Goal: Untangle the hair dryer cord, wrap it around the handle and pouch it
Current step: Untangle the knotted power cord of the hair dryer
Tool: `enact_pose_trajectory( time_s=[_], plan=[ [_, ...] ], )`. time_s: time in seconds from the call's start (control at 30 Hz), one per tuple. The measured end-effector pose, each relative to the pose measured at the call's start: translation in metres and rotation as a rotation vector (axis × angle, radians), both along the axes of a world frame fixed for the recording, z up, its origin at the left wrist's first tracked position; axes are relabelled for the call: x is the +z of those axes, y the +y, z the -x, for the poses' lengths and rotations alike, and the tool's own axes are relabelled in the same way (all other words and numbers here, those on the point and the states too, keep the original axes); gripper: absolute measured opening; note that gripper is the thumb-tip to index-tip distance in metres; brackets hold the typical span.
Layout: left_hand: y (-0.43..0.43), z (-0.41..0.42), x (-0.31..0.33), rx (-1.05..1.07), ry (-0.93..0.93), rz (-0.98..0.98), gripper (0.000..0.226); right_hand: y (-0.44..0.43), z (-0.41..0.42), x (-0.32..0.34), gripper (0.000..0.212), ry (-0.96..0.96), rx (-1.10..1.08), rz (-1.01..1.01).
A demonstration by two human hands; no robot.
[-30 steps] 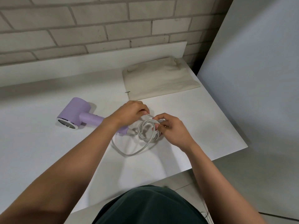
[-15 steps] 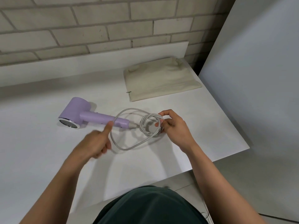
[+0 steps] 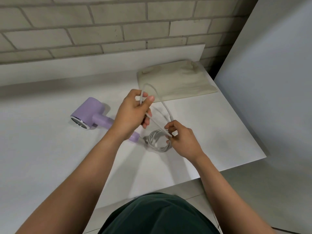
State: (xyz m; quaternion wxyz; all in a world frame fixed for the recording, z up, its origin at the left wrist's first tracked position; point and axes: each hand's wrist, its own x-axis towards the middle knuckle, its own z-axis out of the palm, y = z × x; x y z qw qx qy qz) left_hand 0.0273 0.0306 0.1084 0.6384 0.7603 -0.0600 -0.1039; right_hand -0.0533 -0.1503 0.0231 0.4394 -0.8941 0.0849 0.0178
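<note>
A lilac hair dryer (image 3: pixel 87 114) lies on its side on the white table (image 3: pixel 50 157), its handle running right under my left wrist. Its white cord (image 3: pixel 157 141) sits in a small coil beside the handle's end. My left hand (image 3: pixel 133 110) grips a raised loop of the cord, which arches up over the pouch's near edge. My right hand (image 3: pixel 180 137) pinches the cord at the coil's right side. A beige cloth pouch (image 3: pixel 177 80) lies flat at the table's back right.
A brick wall (image 3: pixel 101 26) runs behind the table, with a white ledge (image 3: pixel 84 65) along its foot. A grey panel (image 3: pixel 270 81) stands to the right of the table's right edge. The table's front edge is close to my body.
My left hand moved from the table's front to above the dryer handle and took hold of a cord loop, lifting it. The loose loop no longer lies flat. My right hand stayed at the coil.
</note>
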Motion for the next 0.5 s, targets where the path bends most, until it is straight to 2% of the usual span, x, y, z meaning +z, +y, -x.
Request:
enact_pose_trajectory(
  time_s=[0.07,0.17,0.23,0.33,0.5],
  plan=[
    [-0.017,-0.012,0.004,-0.076,-0.075,-0.113,0.026,0.003,0.002,0.0,0.039,-0.003,0.03,0.024],
    [-0.041,-0.029,0.003,-0.205,-0.166,-0.336,0.033,0.007,0.007,0.002,0.036,-0.02,0.071,0.053],
    [-0.057,-0.036,-0.002,-0.23,-0.227,-0.435,0.04,0.009,0.01,0.001,0.031,-0.03,0.064,0.065],
    [-0.072,-0.048,-0.018,-0.187,-0.281,-0.555,0.048,0.012,0.013,-0.001,0.043,-0.025,0.043,0.084],
    [-0.064,-0.045,-0.033,-0.185,-0.252,-0.445,0.03,0.015,0.016,-0.001,0.037,-0.023,0.022,0.06]
  ],
)
